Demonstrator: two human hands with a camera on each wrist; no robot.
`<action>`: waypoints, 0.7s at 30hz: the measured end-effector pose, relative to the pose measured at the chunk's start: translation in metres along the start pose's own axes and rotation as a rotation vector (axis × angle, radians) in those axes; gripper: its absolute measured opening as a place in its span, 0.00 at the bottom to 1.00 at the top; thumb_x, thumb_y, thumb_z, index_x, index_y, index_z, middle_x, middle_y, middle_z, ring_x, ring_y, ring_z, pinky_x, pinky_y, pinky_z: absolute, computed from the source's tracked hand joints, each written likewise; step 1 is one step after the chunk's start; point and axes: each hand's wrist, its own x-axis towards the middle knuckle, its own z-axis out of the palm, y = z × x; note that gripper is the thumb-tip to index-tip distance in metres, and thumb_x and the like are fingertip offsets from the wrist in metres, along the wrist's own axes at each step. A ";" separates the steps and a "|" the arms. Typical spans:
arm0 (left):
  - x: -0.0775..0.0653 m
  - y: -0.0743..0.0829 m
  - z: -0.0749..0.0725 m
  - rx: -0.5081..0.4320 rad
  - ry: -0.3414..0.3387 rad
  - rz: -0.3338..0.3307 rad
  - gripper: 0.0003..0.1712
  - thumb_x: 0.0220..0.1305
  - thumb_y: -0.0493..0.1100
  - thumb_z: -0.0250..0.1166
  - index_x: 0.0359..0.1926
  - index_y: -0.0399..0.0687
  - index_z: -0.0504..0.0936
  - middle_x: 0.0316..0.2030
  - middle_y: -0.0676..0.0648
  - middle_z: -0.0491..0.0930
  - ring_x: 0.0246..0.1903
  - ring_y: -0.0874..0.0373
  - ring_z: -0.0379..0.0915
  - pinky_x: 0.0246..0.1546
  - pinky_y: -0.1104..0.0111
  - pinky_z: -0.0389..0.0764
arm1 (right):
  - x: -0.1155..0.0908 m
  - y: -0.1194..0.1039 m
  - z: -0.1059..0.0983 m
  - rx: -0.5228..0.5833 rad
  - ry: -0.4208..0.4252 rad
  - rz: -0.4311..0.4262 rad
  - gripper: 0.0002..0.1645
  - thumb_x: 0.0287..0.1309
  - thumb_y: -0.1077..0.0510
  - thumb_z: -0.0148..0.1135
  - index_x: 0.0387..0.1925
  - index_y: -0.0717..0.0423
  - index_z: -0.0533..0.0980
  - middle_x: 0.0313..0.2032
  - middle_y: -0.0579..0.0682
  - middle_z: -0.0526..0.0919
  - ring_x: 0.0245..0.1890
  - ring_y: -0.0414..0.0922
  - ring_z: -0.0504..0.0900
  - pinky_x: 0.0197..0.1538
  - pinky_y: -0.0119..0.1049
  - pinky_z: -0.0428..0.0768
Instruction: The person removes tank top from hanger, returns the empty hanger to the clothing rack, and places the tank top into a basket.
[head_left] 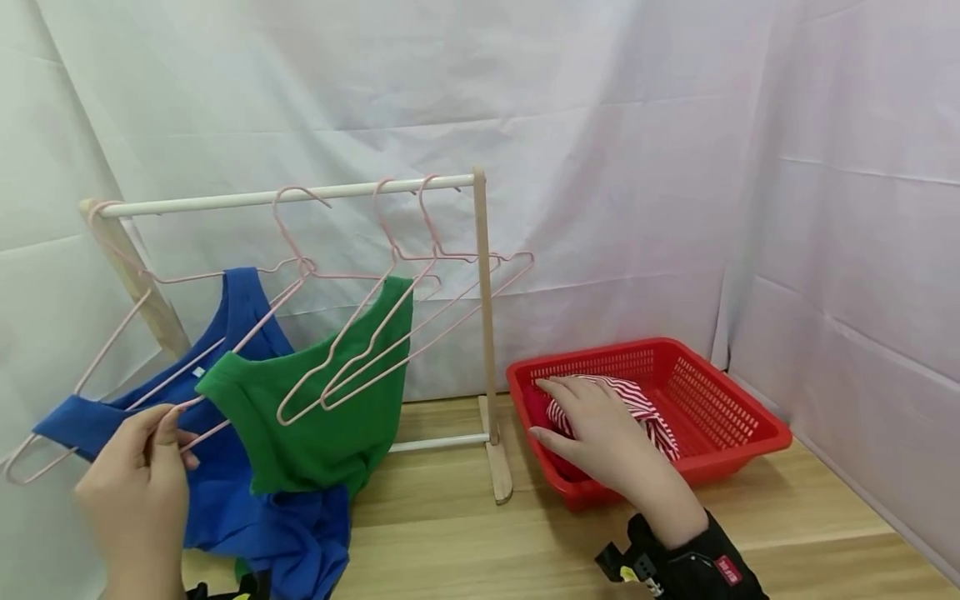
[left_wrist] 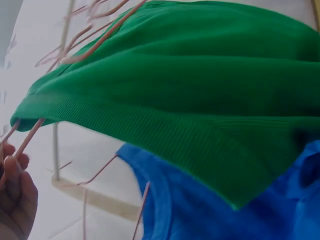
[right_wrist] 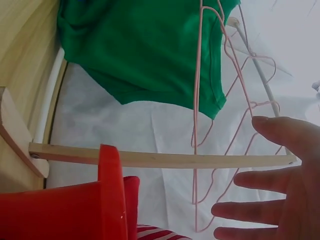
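Observation:
My left hand (head_left: 142,483) pinches the lower left end of a pink wire hanger (head_left: 281,292) between thumb and fingers. A green sleeveless top (head_left: 330,408) hangs on this hanger, one shoulder close beside my fingertips. The hanger's hook is over the rack's white rail (head_left: 240,201). Behind it, a blue sleeveless top (head_left: 251,312) hangs on another pink hanger (head_left: 112,342). My right hand (head_left: 600,429), its fingers straight and spread, is over the red basket (head_left: 738,450). Below that hand lie a red-and-white striped cloth (head_left: 637,400) and plain red cloth (head_left: 536,404), partly covered by it.
Two bare pink hangers (head_left: 382,212) hang near the rack's right wooden post (head_left: 483,308). The post's foot (head_left: 498,475) stands on the wooden table (head_left: 442,533), left of the basket. White curtains (head_left: 600,167) surround the back and sides.

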 end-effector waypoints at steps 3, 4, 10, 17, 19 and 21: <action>0.000 -0.003 0.003 -0.006 -0.025 -0.003 0.14 0.70 0.39 0.59 0.40 0.28 0.81 0.25 0.35 0.81 0.22 0.90 0.56 0.23 0.90 0.60 | 0.001 0.000 0.000 -0.004 0.021 -0.009 0.35 0.58 0.43 0.67 0.62 0.55 0.72 0.57 0.53 0.77 0.60 0.54 0.72 0.63 0.54 0.66; -0.001 -0.004 0.005 -0.011 -0.029 -0.003 0.14 0.70 0.39 0.59 0.40 0.28 0.82 0.24 0.35 0.80 0.21 0.90 0.56 0.22 0.90 0.60 | 0.001 0.000 0.001 -0.004 0.026 -0.012 0.34 0.58 0.43 0.67 0.62 0.55 0.73 0.57 0.53 0.77 0.59 0.53 0.73 0.62 0.54 0.67; -0.005 -0.013 0.010 -0.047 -0.053 -0.016 0.10 0.68 0.36 0.61 0.40 0.29 0.82 0.22 0.38 0.79 0.18 0.87 0.58 0.18 0.88 0.61 | 0.001 -0.004 0.003 0.038 0.047 -0.034 0.28 0.59 0.46 0.66 0.57 0.56 0.76 0.52 0.52 0.81 0.55 0.52 0.77 0.58 0.53 0.72; -0.009 -0.020 0.009 -0.057 -0.104 -0.047 0.09 0.68 0.36 0.61 0.39 0.30 0.82 0.19 0.57 0.75 0.16 0.82 0.60 0.15 0.85 0.62 | 0.001 -0.008 0.008 0.054 0.066 -0.044 0.24 0.59 0.47 0.66 0.53 0.54 0.79 0.48 0.50 0.82 0.50 0.49 0.79 0.55 0.50 0.75; -0.011 -0.022 0.009 -0.052 -0.134 -0.088 0.10 0.69 0.37 0.61 0.39 0.31 0.82 0.19 0.63 0.71 0.15 0.80 0.61 0.14 0.84 0.62 | 0.000 -0.009 0.009 0.060 0.070 -0.043 0.23 0.59 0.47 0.66 0.53 0.54 0.79 0.47 0.49 0.83 0.50 0.49 0.79 0.54 0.50 0.75; -0.013 -0.024 0.009 -0.049 -0.178 -0.145 0.10 0.70 0.39 0.60 0.41 0.33 0.82 0.19 0.64 0.71 0.14 0.77 0.62 0.14 0.82 0.62 | 0.000 -0.009 0.010 0.068 0.074 -0.042 0.23 0.59 0.48 0.67 0.52 0.55 0.79 0.47 0.49 0.83 0.49 0.49 0.79 0.54 0.50 0.75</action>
